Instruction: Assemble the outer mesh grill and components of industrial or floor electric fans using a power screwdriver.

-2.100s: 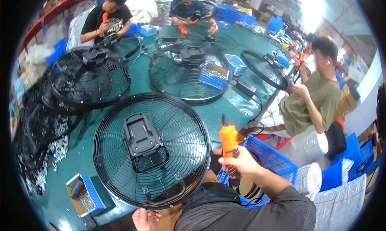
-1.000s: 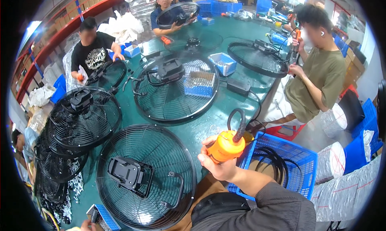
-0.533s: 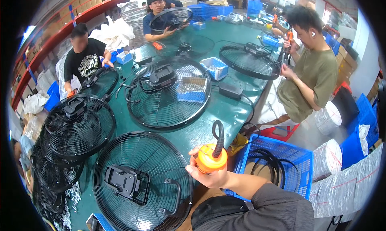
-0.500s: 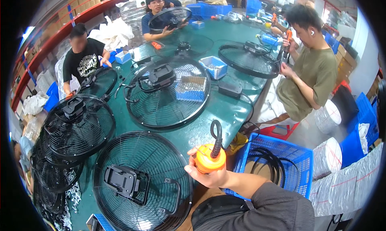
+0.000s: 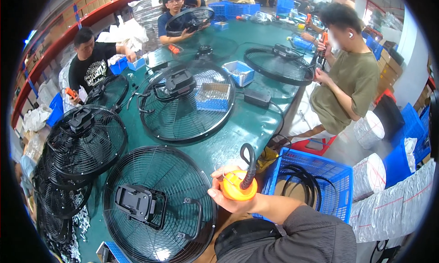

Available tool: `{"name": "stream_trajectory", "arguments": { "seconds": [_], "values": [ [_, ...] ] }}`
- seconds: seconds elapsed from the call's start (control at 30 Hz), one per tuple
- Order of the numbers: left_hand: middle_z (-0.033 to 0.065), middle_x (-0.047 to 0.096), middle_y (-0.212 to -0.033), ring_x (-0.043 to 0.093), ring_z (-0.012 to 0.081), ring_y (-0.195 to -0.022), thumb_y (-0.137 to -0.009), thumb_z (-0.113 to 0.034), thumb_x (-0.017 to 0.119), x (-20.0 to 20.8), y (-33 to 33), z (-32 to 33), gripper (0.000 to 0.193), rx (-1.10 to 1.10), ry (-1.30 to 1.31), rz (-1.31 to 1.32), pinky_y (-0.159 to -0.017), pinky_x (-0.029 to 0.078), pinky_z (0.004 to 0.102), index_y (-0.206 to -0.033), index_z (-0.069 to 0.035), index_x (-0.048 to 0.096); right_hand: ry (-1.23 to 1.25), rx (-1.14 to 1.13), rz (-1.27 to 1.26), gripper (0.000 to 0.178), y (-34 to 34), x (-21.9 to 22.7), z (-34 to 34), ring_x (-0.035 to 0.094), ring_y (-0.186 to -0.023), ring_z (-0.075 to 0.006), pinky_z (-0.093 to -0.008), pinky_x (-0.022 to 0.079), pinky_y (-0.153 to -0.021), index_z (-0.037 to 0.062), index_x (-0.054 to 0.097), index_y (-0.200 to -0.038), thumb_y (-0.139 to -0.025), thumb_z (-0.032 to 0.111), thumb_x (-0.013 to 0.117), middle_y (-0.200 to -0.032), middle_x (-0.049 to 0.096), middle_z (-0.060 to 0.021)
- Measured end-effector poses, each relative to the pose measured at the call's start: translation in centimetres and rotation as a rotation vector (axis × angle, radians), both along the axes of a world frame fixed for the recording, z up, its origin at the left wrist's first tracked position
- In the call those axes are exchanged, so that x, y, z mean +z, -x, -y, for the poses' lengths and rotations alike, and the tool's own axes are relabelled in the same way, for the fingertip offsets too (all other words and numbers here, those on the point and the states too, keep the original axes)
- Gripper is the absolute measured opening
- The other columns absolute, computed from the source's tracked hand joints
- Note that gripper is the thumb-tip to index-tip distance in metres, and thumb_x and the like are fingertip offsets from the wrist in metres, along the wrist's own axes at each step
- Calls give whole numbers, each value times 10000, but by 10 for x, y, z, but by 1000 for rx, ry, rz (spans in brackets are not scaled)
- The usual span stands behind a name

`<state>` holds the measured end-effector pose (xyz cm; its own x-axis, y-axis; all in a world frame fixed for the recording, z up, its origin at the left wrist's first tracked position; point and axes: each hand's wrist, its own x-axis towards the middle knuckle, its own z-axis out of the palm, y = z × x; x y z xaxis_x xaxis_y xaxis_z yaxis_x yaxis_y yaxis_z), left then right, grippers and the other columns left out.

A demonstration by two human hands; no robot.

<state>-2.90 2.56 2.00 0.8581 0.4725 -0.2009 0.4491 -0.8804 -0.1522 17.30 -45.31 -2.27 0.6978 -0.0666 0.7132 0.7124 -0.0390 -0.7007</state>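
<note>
My right hand (image 5: 231, 200) is wrapped round an orange electric screwdriver (image 5: 239, 188), seen from its top end, where a black cord loops upward. Its bit is hidden below the hand. To the left of that hand a black fan guard (image 5: 178, 164) lies on the green table (image 5: 244, 130) at the near edge. On the guard are a black mounting bracket (image 5: 136, 202) and a curved black handle (image 5: 199, 215). Hand and screwdriver are held beside the guard's right rim. My left hand is not in view.
Stacked fan guards (image 5: 87, 141) stand at the left, with loose screws (image 5: 82, 217) beside them. Another guard (image 5: 183, 119) and a screw box (image 5: 213, 97) lie farther in. Right of my arm is a blue crate (image 5: 315, 161) with black rings. Several co-workers handle fans around the table.
The view has shifted slightly. My right hand still grips the screwdriver, now tilted a little differently. The left co-worker has raised an orange tool and reaches into a small blue box.
</note>
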Motion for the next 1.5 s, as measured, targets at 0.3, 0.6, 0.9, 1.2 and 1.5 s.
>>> {"name": "stream_trajectory", "arguments": {
  "seconds": [0.3, 0.6, 0.9, 1.2, 1.5],
  "values": [
    [185, 687, -919, 637, 371, -891, -853, -206, 623, 13, 2, 18, 196, 104, 65, 182, -809, 484, 427, -981, -74, 691, -107, 52, -81, 325, -3, 9, -8, 619, -647, -145, -267, 492, -617, -27, 556, -1004, -747, 25, 747, -761, 623, -56],
    [41, 640, -823, 502, 73, -645, -922, -65, 601, -6, 40, 84, 188, 221, 855, 931, -565, 405, 195, -1089, -1, 660, -242, 266, -321, 447, 0, 21, 10, 598, -670, -120, -247, 490, -573, 15, 455, -1185, -800, -67, 667, -819, 579, -60],
    [137, 626, -967, 538, 95, -630, -899, 13, 585, -63, 21, 230, 142, 178, 1968, 880, -526, 411, 184, -1036, -6, 614, -691, 1013, -331, 357, 59, 79, -19, 569, -582, -189, -328, 451, -545, 64, 451, -1156, -868, 171, 631, -759, 545, -80],
    [163, 624, -884, 581, 158, -548, -871, -85, 677, -75, 21, 245, 161, 212, 2154, 979, -474, 459, 233, -968, 38, 639, -709, 1106, -259, 349, 93, 76, -64, 579, -589, -181, -327, 459, -578, 62, 440, -1174, -884, 165, 604, -773, 552, -66],
    [89, 672, -949, 543, 75, -656, -970, -138, 555, -73, 33, 241, 225, 159, 2305, 732, -533, 399, 187, -1133, -4, 633, -725, 1046, -183, 324, 105, 70, -81, 490, -488, -134, -283, 452, -459, 27, 413, -1080, -864, 122, 635, -708, 478, -41]
  ]
}}
